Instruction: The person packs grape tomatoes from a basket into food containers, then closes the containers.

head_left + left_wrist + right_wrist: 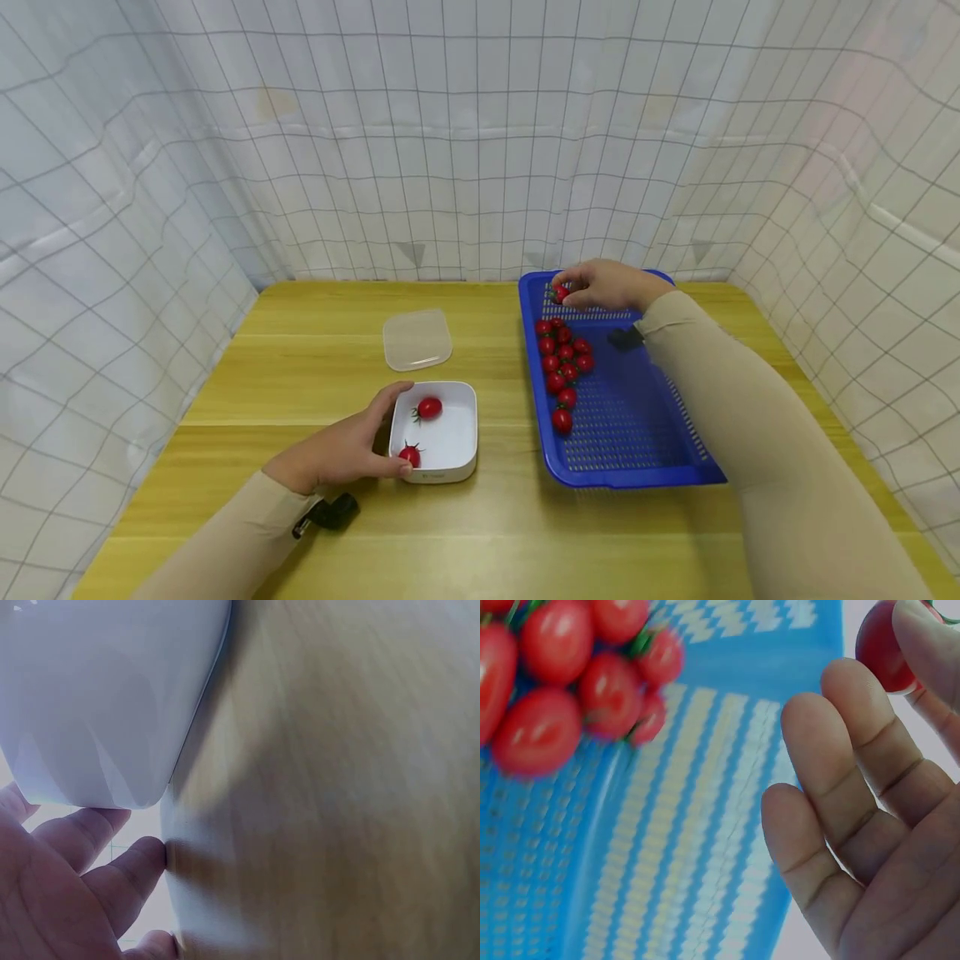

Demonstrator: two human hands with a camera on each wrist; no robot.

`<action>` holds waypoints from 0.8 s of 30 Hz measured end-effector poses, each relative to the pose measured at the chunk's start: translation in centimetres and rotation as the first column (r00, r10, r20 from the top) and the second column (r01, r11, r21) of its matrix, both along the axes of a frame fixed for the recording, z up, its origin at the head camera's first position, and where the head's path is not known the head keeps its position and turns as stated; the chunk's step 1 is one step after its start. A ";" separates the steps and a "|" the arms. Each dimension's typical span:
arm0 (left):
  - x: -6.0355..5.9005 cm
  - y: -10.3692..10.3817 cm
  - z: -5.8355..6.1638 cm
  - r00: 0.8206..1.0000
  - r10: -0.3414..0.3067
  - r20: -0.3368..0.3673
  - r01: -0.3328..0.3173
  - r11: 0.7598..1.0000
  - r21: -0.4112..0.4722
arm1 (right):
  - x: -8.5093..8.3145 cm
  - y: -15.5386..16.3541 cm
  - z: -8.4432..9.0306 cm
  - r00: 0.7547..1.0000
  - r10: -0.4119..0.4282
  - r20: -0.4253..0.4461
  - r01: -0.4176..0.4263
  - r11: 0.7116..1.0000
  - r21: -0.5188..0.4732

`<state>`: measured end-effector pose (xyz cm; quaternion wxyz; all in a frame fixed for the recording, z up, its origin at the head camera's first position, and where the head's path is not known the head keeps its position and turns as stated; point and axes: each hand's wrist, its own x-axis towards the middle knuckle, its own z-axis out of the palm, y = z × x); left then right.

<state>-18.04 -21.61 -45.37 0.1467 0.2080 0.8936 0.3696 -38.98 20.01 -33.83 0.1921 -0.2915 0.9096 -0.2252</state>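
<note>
My right hand is over the far end of a blue plastic basket. Its thumb and index finger pinch a red cherry tomato with a green stem, while the other fingers extend loosely. Below it in the basket, several more cherry tomatoes lie along the left side. My left hand holds a square white container by its left side, thumb at the near corner and index finger at the far one. Inside lie two cherry tomatoes, one near the back, the other by the thumb.
A translucent square lid lies flat on the wooden table behind the container. White grid-patterned curtains surround the table at the back and sides. The basket stands to the right of the container, with a gap of tabletop between them.
</note>
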 end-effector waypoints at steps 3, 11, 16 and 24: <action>0.1 0.0 0.1 1.000 0.004 0.015 -0.005 1.000 0.004 | 0.7 -1.4 0.7 0.999 0.040 -0.011 -0.041 0.999 -0.017; 0.0 -0.1 0.3 0.999 0.017 0.032 -0.016 1.000 -0.010 | 3.3 -6.2 2.1 0.987 0.161 -0.025 -0.160 0.987 0.030; 0.0 -0.1 0.3 0.999 0.013 0.051 -0.013 1.000 0.000 | 5.3 -9.5 2.6 0.961 0.276 0.020 -0.277 0.959 0.060; -0.1 -0.2 0.4 0.997 0.007 0.077 -0.009 1.000 0.023 | 8.6 -14.5 3.0 0.868 0.495 0.038 -0.495 0.858 0.139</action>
